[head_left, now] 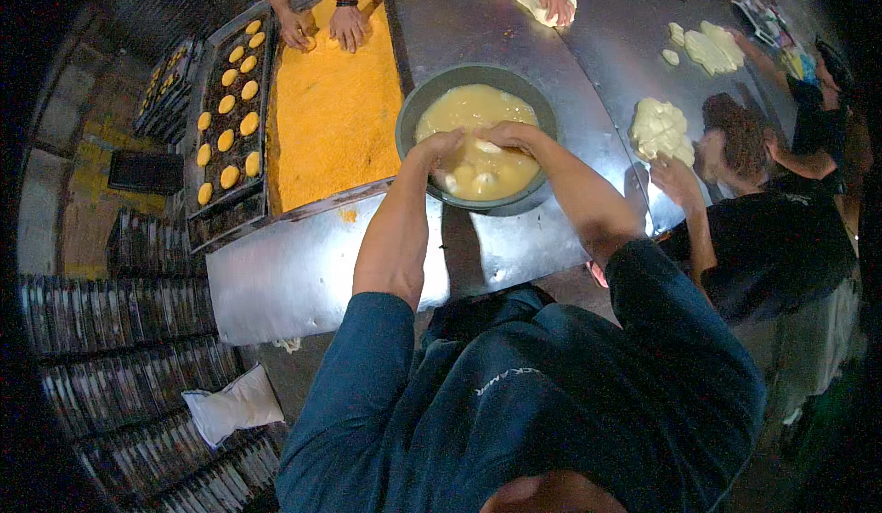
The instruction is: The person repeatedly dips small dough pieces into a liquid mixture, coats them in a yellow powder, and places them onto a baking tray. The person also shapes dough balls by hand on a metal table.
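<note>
A round grey basin (544, 103) stands on the metal table, holding a cloudy yellow liquid (475, 103). Pale dough pieces (485, 179) lie partly sunk in it near the basin's lower side. Both my hands are in the basin. My left hand (443, 148) dips at the left, its fingers partly hidden by the liquid. At the right, my right hand (511, 135) curls inward above a pale dough piece (488, 146); whether it grips the piece is unclear. To the basin's left is a tray of orange crumbs (334, 120).
A co-worker's hands (348, 27) press pieces on the crumbs. Beyond stands a baking tray (238, 127) with round orange pieces. Another hand (557, 2) rests on dough at the top. A co-worker's hand (672, 175) touches a dough mound (661, 127) at the right. Stacked trays (124, 313) stand lower left.
</note>
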{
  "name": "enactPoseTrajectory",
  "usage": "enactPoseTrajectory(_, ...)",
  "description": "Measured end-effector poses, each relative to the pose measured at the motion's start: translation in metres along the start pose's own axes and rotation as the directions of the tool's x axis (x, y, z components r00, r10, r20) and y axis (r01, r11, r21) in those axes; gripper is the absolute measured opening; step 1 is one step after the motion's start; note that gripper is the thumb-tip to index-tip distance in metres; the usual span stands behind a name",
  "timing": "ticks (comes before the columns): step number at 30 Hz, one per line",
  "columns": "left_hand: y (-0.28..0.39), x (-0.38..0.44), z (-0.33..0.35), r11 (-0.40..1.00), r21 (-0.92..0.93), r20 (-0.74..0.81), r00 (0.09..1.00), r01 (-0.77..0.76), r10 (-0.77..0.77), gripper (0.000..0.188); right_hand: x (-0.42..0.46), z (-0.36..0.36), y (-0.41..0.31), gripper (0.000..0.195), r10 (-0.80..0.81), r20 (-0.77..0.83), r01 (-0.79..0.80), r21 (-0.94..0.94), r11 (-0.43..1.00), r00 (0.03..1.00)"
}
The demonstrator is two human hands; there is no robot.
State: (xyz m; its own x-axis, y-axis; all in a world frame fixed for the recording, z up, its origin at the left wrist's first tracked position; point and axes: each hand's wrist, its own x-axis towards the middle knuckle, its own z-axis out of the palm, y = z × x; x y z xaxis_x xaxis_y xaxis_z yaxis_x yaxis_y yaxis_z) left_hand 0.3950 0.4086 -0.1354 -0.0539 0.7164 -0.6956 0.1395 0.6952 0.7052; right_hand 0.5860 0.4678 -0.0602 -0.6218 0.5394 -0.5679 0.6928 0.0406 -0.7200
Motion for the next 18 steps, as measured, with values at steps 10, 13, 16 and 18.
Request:
enactPoseTrajectory(10, -0.002, 0.014, 0.013, 0.986, -0.098, 0.141, 0.978, -0.138, 0.151, 0.062, 0.013, -0.007, 0.006, 0.055, -0.004, 0.077, 0.018, -0.181, 0.983, 0.997)
enactPoseTrajectory(13, 0.008, 0.009, 0.028, 0.995, 0.018, 0.105, 0.99, -0.098, 0.096, 0.06, 0.013, -0.009, 0.023, 0.056, -0.077, 0.004, 0.076, -0.128, 0.989, 0.997)
enactPoseTrajectory(16, 0.01, -0.008, 0.024, 0.996, 0.084, -0.006, 1.0, -0.015, 0.015, 0.057, -0.009, -0.006, 0.002, 0.053, 0.07, 0.203, -0.089, 0.086, 0.992, 0.977)
enactPoseTrajectory(18, 0.023, -0.026, 0.03, 0.995, 0.096, 0.029, 0.999, -0.017, 0.014, 0.056, -0.006, -0.005, 0.003, 0.05, 0.175, 0.224, -0.192, 0.057, 0.98, 0.959)
